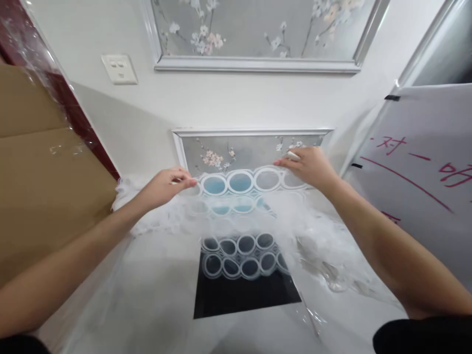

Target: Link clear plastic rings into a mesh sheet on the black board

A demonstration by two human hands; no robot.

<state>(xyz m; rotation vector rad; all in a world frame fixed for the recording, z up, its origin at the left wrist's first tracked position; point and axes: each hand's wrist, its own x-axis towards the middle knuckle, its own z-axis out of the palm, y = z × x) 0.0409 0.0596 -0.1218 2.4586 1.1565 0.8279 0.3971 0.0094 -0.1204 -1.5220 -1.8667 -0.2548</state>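
Note:
A sheet of clear bubble wrap with large round cells (pixel 267 179) stretches between my two hands. My left hand (pixel 165 187) pinches its edge on the left, thumb and fingers pressed together. My right hand (pixel 309 164) is closed at the edge on the right, and a small white thing I cannot make out shows between its fingers. Some cells on the left half look light blue. Below lies a flat black rectangular panel (pixel 243 300), its far part covered by the wrap's cells. I cannot tell what gives the blue colour.
More crumpled bubble wrap (pixel 332 246) spreads over the white surface (pixel 158 290). A cardboard box (pixel 47 182) stands at left, a whiteboard with red writing (pixel 424 162) at right. Ahead, the wall holds framed flower panels (pixel 254 64) and a socket plate (pixel 120 69).

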